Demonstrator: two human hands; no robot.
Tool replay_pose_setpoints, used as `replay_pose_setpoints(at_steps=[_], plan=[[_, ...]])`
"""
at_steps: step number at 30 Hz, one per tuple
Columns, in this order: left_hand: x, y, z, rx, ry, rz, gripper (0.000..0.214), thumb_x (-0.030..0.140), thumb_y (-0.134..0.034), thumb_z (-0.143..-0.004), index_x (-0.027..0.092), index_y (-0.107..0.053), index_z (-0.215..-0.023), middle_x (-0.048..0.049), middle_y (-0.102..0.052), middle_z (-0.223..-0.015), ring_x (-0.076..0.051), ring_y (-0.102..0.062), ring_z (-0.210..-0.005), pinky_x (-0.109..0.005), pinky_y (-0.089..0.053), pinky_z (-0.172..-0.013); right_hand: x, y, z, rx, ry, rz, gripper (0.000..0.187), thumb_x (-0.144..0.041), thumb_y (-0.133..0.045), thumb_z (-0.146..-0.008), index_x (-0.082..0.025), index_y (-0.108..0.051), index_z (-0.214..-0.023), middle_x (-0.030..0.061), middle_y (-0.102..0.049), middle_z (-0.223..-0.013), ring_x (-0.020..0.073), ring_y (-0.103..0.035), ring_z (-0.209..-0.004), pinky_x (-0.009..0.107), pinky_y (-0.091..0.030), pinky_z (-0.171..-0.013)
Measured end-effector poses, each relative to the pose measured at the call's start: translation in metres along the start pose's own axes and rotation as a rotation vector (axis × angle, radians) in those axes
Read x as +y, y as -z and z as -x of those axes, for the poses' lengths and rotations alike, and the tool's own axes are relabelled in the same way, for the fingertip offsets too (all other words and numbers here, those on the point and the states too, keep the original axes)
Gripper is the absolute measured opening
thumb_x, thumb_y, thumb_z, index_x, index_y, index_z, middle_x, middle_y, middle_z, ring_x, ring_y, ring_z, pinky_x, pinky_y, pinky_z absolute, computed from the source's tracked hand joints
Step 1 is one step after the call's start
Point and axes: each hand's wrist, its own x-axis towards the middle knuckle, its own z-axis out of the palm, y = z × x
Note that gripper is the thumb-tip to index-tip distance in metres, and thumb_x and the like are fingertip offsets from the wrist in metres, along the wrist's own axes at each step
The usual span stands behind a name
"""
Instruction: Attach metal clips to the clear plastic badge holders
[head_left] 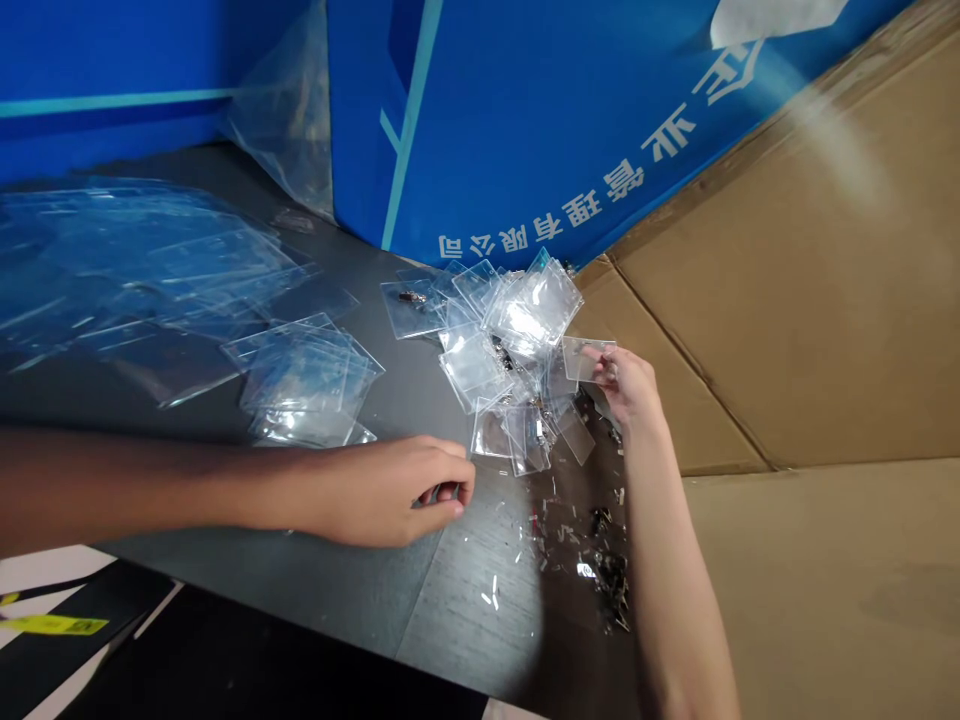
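Observation:
My right hand [628, 385] pinches a small clear plastic bag [583, 358] at the right edge of a heap of small clear bags [517, 340], some with dark metal parts inside. My left hand [394, 490] rests on the dark table [360, 580] with its fingers curled together in a pinch; what it holds, if anything, is too small to make out. A stack of larger clear bags [304, 380] lies just beyond the left hand.
Small loose metal and clear bits [592, 545] are scattered by my right forearm. More clear sheets [135, 270] cover the table's left. A blue printed board [570, 120] stands behind, and brown cardboard [810, 300] walls the right side.

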Motion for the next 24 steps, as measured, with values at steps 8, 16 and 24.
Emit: replay_pose_setpoints(at_steps=[8,16,24], plan=[[-0.002,0.001,0.001,-0.022,-0.012,-0.045,0.013,0.018,-0.06,-0.099,0.02,-0.07,-0.091,-0.0047,-0.068,-0.093,-0.02,-0.064,-0.085,-0.032,-0.041,-0.073,0.003,-0.01,0.0,-0.081,0.039,-0.028,0.023,-0.013,-0.079,-0.077,-0.02,-0.058,-0.073,0.0112,-0.087,-0.1,0.0051,-0.055,-0.059,0.014,-0.038,-0.047],[0.002,0.003,0.001,-0.03,-0.016,-0.108,0.019,0.013,-0.054,-0.102,0.019,-0.068,-0.09,-0.0045,-0.071,-0.095,-0.019,-0.066,-0.087,-0.031,-0.043,-0.076,0.021,-0.012,-0.007,0.009,-0.003,0.118,0.017,-0.027,-0.078,-0.108,-0.014,-0.071,-0.099,-0.0006,-0.074,-0.091,0.008,-0.062,-0.062,0.018,-0.051,-0.052],[-0.001,0.001,0.004,-0.046,-0.039,-0.151,0.019,0.015,-0.055,-0.105,0.019,-0.068,-0.091,-0.0046,-0.072,-0.096,-0.02,-0.07,-0.091,-0.032,-0.046,-0.078,0.03,-0.009,-0.009,0.075,0.061,0.284,0.018,-0.032,-0.078,-0.109,-0.014,-0.074,-0.108,0.0003,-0.075,-0.094,0.0113,-0.069,-0.07,0.023,-0.06,-0.061]])
